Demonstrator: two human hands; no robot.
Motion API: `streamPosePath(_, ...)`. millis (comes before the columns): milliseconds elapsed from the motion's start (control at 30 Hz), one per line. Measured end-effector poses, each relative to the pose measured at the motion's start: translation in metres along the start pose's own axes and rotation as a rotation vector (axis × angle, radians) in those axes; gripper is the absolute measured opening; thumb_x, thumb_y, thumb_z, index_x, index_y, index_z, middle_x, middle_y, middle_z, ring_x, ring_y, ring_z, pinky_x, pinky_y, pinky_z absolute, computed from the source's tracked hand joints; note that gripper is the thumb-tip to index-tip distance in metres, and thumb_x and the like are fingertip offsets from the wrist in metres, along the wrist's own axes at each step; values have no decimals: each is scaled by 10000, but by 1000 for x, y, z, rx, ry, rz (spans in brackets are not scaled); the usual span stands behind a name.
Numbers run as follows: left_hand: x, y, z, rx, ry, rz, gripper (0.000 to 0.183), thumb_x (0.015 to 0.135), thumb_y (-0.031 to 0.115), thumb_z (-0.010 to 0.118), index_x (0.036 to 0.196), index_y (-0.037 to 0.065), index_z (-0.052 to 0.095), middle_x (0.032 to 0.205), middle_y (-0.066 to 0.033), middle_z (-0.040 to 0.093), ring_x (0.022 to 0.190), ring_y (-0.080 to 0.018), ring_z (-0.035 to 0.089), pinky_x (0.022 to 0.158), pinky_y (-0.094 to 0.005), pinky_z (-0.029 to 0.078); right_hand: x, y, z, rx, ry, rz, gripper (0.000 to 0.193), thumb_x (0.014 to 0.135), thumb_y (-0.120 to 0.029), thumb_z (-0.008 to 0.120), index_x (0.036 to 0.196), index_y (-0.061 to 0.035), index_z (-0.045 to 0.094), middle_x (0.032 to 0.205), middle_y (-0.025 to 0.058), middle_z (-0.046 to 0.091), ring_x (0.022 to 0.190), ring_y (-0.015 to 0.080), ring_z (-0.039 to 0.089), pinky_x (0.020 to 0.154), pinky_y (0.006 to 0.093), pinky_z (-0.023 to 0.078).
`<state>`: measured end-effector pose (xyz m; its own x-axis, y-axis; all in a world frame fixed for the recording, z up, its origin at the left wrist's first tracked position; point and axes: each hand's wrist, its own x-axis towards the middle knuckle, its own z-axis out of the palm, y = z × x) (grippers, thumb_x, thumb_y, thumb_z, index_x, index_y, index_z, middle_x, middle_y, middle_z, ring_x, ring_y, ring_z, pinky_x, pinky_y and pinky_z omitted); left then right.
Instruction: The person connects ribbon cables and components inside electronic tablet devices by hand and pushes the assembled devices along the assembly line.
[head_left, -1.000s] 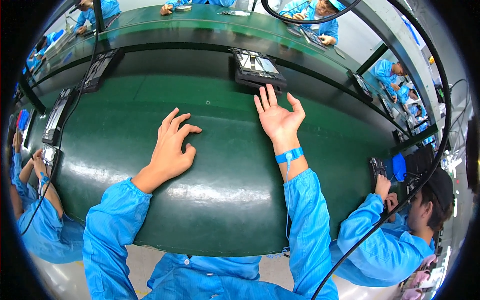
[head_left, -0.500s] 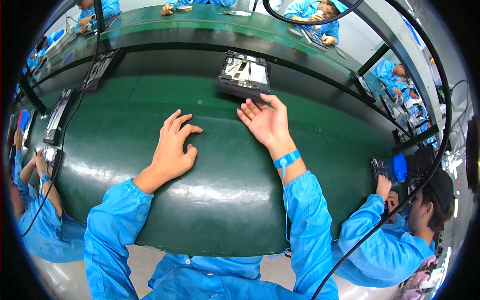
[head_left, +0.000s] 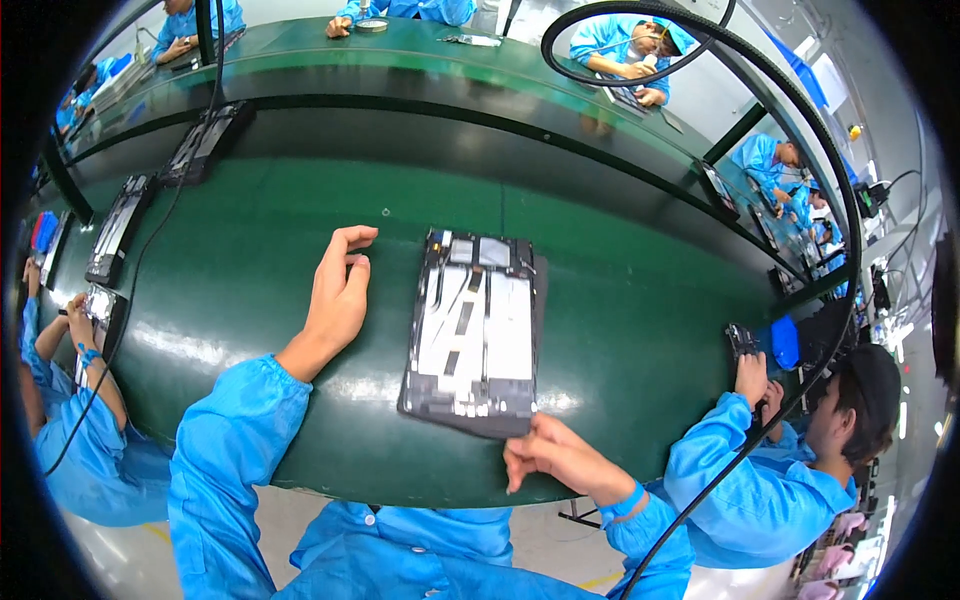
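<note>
An uncovered tablet (head_left: 475, 330), with white battery panels and black strips showing, lies lengthwise in front of me on the green table. Beneath its right side a dark layer peeks out; I cannot tell whether it is a second device. My right hand (head_left: 560, 455), a blue strap at its wrist, pinches the near right corner between thumb and fingers. To the left of the tablet, apart from it, my left hand (head_left: 338, 300) rests with loosely bent fingers and holds nothing.
More opened devices (head_left: 122, 230) lie along the table's left side. Co-workers in blue sit left, right (head_left: 770, 470) and across a raised shelf (head_left: 400, 75). A black cable (head_left: 850, 240) loops down the right side. A blue object (head_left: 785, 343) stands by the right-hand co-worker.
The tablet has come from the far side of the table toward me, with my right hand at its near corner. My left hand has shifted slightly left and its fingers have curled more.
</note>
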<state>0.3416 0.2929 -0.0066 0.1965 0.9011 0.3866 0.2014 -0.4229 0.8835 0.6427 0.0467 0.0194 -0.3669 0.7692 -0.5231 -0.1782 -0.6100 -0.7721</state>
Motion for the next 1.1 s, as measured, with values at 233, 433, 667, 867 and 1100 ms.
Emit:
streamPosePath(233, -7, 22, 4, 352, -292, 236, 591, 1035, 37, 575, 1623, 25, 511, 1562, -229, 593, 1515, -402, 495, 1274, -516, 388, -77, -30, 4, -772, -19, 39, 259, 1095, -181, 690, 1209, 40, 762, 977, 117, 816, 943, 149, 792, 844, 325, 622)
streamPosePath(433, -13, 21, 5, 526, -459, 367, 528, 1037, 61, 594, 1563, 11, 575, 1541, -235, 617, 1499, -442, 496, 1264, -536, 394, -18, -36, -36, -671, 575, -531, 332, 1089, -185, 710, 1361, -4, 651, 1064, 93, 732, 809, 151, 742, 719, 327, 608)
streamPosePath(667, -25, 37, 1, 437, -481, 337, 625, 930, 138, 759, 1517, -13, 605, 1540, -234, 623, 1487, -430, 514, 1293, -515, 384, 65, -57, -37, -489, 638, -540, 458, 1107, -217, 697, 1487, 10, 579, 1117, 123, 705, 739, 162, 730, 642, 331, 593)
streamPosePath(867, -23, 36, -6, 393, -527, 368, 640, 890, 115, 762, 1497, -21, 610, 1513, -228, 634, 1474, -427, 529, 1273, -507, 405, 93, -67, -36, -946, 809, -786, 300, 1089, -241, 698, 1228, 18, 763, 692, 104, 673, 596, 169, 634, 582, 363, 488)
streamPosePath(1100, -22, 46, 10, 291, -477, 182, 699, 925, 153, 706, 1585, 15, 522, 1556, -217, 607, 1474, -410, 548, 1305, -554, 360, 103, -81, -31, -1038, 767, -769, 235, 1022, -291, 718, 931, -77, 751, 736, 95, 689, 624, 280, 651, 594, 431, 480)
